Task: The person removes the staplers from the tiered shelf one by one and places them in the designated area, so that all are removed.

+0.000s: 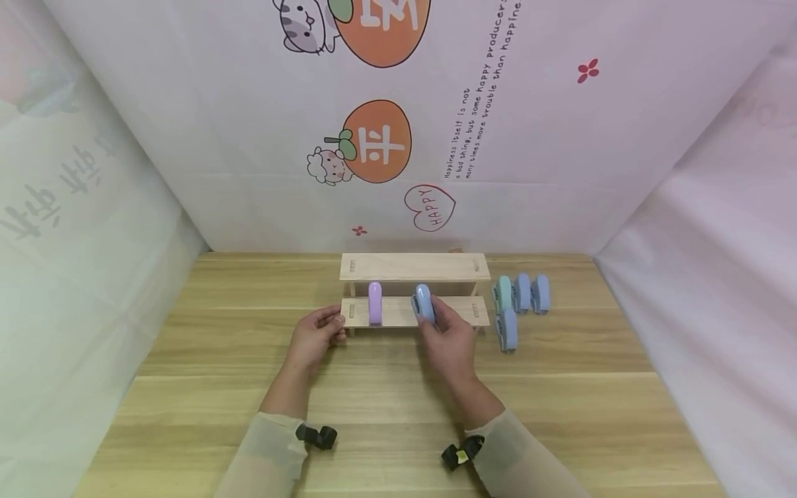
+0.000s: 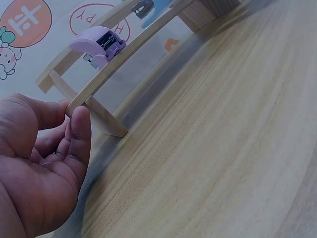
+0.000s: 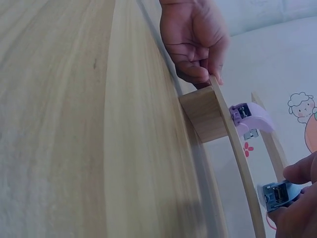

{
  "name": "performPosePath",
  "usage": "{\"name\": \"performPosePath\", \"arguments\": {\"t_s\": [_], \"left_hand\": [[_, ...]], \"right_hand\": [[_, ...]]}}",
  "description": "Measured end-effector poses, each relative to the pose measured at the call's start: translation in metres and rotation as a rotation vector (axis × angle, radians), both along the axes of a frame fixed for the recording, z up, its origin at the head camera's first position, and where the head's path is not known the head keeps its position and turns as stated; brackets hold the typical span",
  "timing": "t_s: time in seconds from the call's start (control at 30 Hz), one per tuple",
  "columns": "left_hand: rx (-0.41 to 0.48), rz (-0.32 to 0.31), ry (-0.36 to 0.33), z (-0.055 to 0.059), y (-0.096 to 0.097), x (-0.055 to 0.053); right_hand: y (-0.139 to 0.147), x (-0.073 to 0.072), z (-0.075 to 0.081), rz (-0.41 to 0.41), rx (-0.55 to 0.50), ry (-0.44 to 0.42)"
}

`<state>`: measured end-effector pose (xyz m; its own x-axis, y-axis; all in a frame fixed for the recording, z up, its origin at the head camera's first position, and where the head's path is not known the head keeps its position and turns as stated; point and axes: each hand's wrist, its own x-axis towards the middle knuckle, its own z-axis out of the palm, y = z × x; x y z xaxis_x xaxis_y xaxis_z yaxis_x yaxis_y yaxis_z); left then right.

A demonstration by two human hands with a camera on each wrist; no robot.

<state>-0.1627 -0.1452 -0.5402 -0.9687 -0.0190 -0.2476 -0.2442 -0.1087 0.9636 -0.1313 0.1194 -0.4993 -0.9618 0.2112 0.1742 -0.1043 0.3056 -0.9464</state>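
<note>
My right hand (image 1: 450,340) grips a blue stapler (image 1: 424,301) between thumb and fingers, at the right half of the lower shelf of a two-tier wooden rack (image 1: 398,310). In the right wrist view the blue stapler's end (image 3: 278,194) is right at the shelf surface. On the same shelf, further left, stands a purple stapler (image 1: 375,303). My left hand (image 1: 316,334) pinches the left end of that lower shelf, as the left wrist view shows with the thumb and a finger on the board's edge (image 2: 79,101).
Right of the rack, on the wooden table (image 1: 398,415), stand a green stapler (image 1: 503,293) and several blue ones (image 1: 540,293), one of them (image 1: 507,330) nearer me. The rack's upper shelf (image 1: 411,266) is behind the lower one. A printed white cloth (image 1: 523,207) hangs behind the table.
</note>
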Motion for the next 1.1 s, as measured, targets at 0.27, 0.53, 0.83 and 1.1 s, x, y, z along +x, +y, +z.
{"name": "performPosePath", "arguments": {"t_s": [0.27,0.53,0.83,1.1], "left_hand": [[0.011,0.007,-0.016,0.0,0.0,-0.002],[0.021,-0.002,-0.016,0.0,-0.001,-0.003],[0.016,-0.004,-0.023,0.002,0.0,-0.003],[0.015,0.007,-0.025,0.003,0.001,-0.002]], "right_hand": [[0.006,0.001,0.003,-0.026,0.019,0.033],[0.011,0.001,0.003,-0.056,-0.009,-0.005],[0.019,0.003,0.003,-0.067,-0.056,0.007],[0.026,0.006,0.002,-0.09,-0.023,-0.001]]}}
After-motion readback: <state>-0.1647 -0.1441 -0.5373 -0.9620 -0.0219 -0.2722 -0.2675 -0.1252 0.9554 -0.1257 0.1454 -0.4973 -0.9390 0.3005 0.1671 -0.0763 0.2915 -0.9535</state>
